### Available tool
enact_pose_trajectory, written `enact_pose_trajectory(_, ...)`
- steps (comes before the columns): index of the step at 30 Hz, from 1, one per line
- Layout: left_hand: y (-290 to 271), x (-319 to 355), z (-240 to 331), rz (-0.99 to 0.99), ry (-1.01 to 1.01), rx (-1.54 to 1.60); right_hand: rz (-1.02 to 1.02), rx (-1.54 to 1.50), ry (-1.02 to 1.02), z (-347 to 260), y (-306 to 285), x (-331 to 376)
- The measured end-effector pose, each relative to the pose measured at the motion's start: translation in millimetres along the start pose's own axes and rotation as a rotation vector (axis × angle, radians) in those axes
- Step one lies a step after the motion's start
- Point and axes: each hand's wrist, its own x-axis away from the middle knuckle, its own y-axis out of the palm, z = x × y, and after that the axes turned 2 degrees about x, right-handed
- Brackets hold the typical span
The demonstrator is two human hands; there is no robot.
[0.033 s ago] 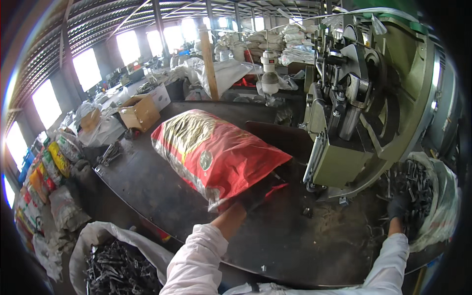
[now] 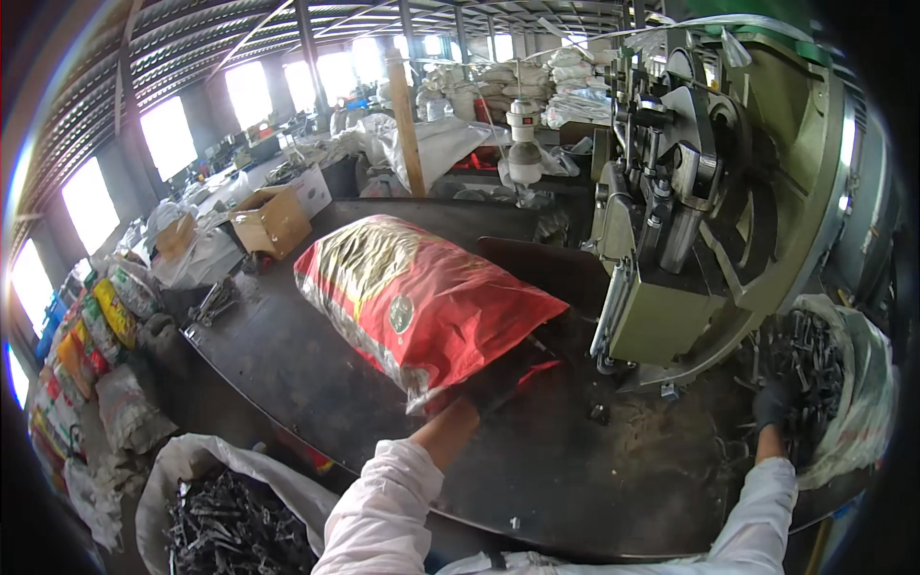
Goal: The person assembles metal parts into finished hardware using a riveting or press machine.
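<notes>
A big red and gold sack (image 2: 422, 297) lies on the dark round metal table (image 2: 287, 374). My left hand (image 2: 498, 383), in a dark glove, reaches to the sack's near end, and its fingers are tucked under the sack's edge. My right hand (image 2: 771, 407), also gloved, is stretched out to the right. It rests among dark metal pieces in a white bag (image 2: 843, 383), where its fingers are hard to make out. Both sleeves are white.
A green press machine (image 2: 709, 220) stands on the table just right of the sack. Another white bag of dark metal parts (image 2: 220, 517) sits by my left elbow. Cardboard boxes (image 2: 273, 220), colourful sacks (image 2: 96, 326) and stacked white bags (image 2: 537, 86) fill the hall beyond.
</notes>
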Motion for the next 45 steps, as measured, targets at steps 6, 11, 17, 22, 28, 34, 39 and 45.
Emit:
enact_pose_trajectory(6,-31,-7,33,-0.141,0.081,0.096,-0.265,-0.08,-0.34,-35,-6,67)
enact_pose_trajectory(11,-36,12,42,-0.217,0.181,-0.004,-0.27,-0.875,-0.41,-50,-28,113)
enact_pose_trajectory(17,-27,30,47,-0.209,0.096,-0.056,-0.028,-0.596,-0.327,37,-36,92)
enact_pose_trajectory(22,-43,35,72,-0.19,0.007,-0.139,0.227,0.124,0.036,99,33,84)
enact_pose_trajectory(28,-33,32,59,-0.102,-0.231,0.033,0.476,0.417,-0.141,141,88,45)
enact_pose_trajectory(34,-98,14,54,-0.52,-0.328,-0.142,0.297,0.243,-0.093,39,71,21)
enact_pose_trajectory(39,-23,-24,100,-0.142,-0.015,0.029,0.082,0.186,-0.057,164,119,-6)
enact_pose_trajectory(45,8,-29,102,-0.425,0.049,-0.358,0.268,-0.044,-0.245,132,74,41)
